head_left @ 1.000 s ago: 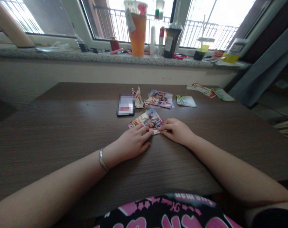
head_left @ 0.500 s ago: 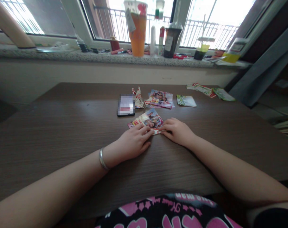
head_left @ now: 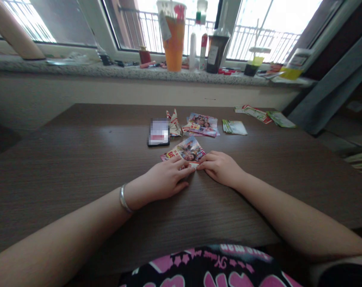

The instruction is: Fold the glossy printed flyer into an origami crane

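A colourful printed paper sheet (head_left: 186, 149) lies on the table with its near edge folded into a narrow strip. Across its lower left part rests my left hand (head_left: 169, 177), open, fingers stretched and pressing the fold. My right hand (head_left: 221, 167) is closed on the sheet's near right edge, thumb and fingers pinching the folded strip. The fingertips of both hands almost meet at the strip. Just beyond the sheet are a phone (head_left: 158, 132), a folded paper figure with pointed tips (head_left: 175, 124) and a stack of similar printed sheets (head_left: 203, 123).
Green and white paper sheets (head_left: 234, 127) lie to the right, with more printed papers (head_left: 255, 113) behind them. The windowsill (head_left: 124, 72) carries an orange drink cup (head_left: 173, 40), a dark drink cup (head_left: 216, 52) and several small items.
My right hand has shifted slightly left along the folded edge, nearer my left fingertips. My left index finger reaches a little further right. The sheet and other things stay in place.
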